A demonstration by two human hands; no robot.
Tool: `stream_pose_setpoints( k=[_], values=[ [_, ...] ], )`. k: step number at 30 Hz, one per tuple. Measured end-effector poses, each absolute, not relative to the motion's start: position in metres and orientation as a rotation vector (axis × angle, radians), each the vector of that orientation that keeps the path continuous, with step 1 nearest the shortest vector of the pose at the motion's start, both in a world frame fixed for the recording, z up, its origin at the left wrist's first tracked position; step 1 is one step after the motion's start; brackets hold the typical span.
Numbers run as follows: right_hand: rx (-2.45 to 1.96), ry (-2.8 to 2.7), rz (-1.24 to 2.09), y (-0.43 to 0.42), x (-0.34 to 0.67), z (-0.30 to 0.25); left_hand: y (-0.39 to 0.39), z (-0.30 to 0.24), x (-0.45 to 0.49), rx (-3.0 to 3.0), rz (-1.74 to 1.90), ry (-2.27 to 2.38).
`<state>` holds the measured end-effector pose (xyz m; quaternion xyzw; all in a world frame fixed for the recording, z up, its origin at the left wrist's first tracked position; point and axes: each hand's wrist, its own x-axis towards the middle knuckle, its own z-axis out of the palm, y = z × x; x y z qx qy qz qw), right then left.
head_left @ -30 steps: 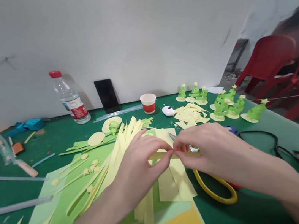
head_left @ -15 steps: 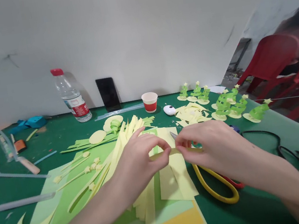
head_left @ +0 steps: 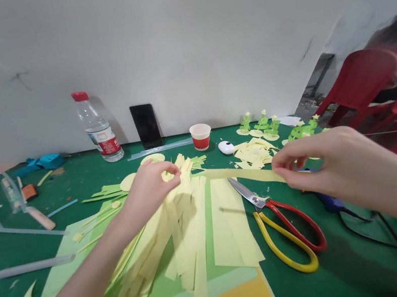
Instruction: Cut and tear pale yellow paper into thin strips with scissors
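Note:
A pale yellow paper strip (head_left: pixel 243 173) stretches left from my right hand (head_left: pixel 311 159), pinched at its right end between thumb and fingers. My left hand (head_left: pixel 153 184) hovers over a heap of pale yellow paper strips (head_left: pixel 189 227), thumb and index tip pressed together; whether anything thin is between them is hidden. Below the held strip lie scissors (head_left: pixel 265 203) with one yellow and one red handle, blades slightly apart. Wider pale yellow paper pieces (head_left: pixel 232 234) rest left of the scissors, on green sheets (head_left: pixel 238 285). Small knotted paper strips (head_left: pixel 79 236) lie left of the heap.
At the back stand a water bottle (head_left: pixel 104 137), a black phone (head_left: pixel 146 127) and a paper cup (head_left: pixel 202 137). Green spiral paper trees (head_left: pixel 271 128) stand at right near paper scraps (head_left: pixel 255 153). A dark cable (head_left: pixel 367 236) lies at right. Another person sits beyond by red chairs (head_left: pixel 360 84).
My hands have moved apart, the left one leftward, the right one rightward with the strip. The strip now shows at length, and the scissors are uncovered.

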<state>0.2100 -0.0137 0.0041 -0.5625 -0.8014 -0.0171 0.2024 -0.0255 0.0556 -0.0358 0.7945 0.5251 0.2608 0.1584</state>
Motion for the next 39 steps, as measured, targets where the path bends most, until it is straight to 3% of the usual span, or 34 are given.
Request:
stream_pose_setpoints(
  k=[7,15,26,39],
  values=[
    [-1.426,-2.382,0.304,-0.003,0.191,-0.002,0.026,-0.028,-0.007,2.280,0.677,1.171],
    [-1.309,-2.279,0.641,0.004,0.178,-0.010,0.013,-0.035,0.004,2.367,0.471,1.177],
    [-1.251,-2.243,0.824,0.005,0.178,-0.018,0.009,-0.020,0.000,2.253,0.491,1.154],
    [-1.691,-2.142,0.782,0.008,0.231,0.007,0.042,0.005,-0.058,2.086,0.472,1.565]
  ],
)
